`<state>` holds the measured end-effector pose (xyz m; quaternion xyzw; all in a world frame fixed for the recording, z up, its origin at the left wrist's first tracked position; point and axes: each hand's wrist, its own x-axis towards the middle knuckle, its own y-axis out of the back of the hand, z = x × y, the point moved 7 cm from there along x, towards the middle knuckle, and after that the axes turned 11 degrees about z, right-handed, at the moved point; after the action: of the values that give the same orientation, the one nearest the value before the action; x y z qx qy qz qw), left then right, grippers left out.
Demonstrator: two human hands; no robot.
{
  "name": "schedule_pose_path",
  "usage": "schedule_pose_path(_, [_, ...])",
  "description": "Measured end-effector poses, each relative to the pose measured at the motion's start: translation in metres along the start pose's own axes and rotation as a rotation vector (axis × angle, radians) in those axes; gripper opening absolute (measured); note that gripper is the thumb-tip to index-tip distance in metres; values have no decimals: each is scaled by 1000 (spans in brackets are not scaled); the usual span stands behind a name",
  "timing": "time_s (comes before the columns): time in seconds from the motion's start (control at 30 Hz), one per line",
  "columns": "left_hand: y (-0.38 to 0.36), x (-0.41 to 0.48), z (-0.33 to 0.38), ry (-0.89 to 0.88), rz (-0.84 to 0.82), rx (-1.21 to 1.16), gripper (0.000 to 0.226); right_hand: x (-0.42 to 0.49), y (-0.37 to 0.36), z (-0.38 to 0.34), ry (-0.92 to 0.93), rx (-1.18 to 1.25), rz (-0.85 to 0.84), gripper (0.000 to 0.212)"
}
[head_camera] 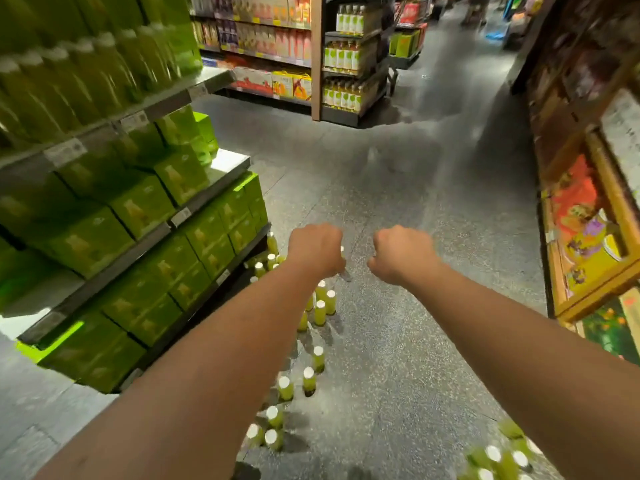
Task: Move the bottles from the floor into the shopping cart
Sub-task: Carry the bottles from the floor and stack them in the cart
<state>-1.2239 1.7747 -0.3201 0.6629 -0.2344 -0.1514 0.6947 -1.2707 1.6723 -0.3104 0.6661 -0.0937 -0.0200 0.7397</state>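
Several green bottles with white caps stand on the grey floor in a loose row, from beside the shelf base (270, 260) through a middle cluster (320, 311) down to the bottom (273, 427). A blurred cluster of bottles (495, 459) sits at the bottom right. Both my arms stretch forward over the row. My left hand (316, 249) and my right hand (401, 254) bend down at the wrist. I see only their backs; the fingers curl under, out of sight. No shopping cart is in view.
Shelves of green cartons (145, 244) and green bottles (86, 71) fill the left side. A wooden display rack (588, 230) lines the right. A juice shelf end (346, 57) stands ahead, with the speckled aisle floor (398, 188) between them.
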Motion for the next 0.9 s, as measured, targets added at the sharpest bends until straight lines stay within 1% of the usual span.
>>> schedule_pose_path(0.17, [-25, 81, -9, 10, -23, -13, 33, 87, -29, 23, 9, 4, -58, 13])
schedule_pose_path(0.3, [-55, 146, -20, 44, -56, -14, 34, 162, -64, 36, 64, -6, -86, 18])
schedule_pose_path(0.5, [-108, 252, -36, 212, -96, -33, 32, 283, -127, 58, 221, -9, -110, 22])
schedule_pose_path(0.63, [-149, 309, -49, 359, -112, -87, 30, 360, -165, 65, 335, 5, -145, 24])
schedule_pose_path(0.77, [-191, 350, -70, 471, -160, -120, 32, 411, -209, 62, 432, 1, -223, 27])
schedule_pose_path(0.9, [-248, 386, -101, 540, -213, -130, 35, 456, -271, 46, 527, -18, -294, 26])
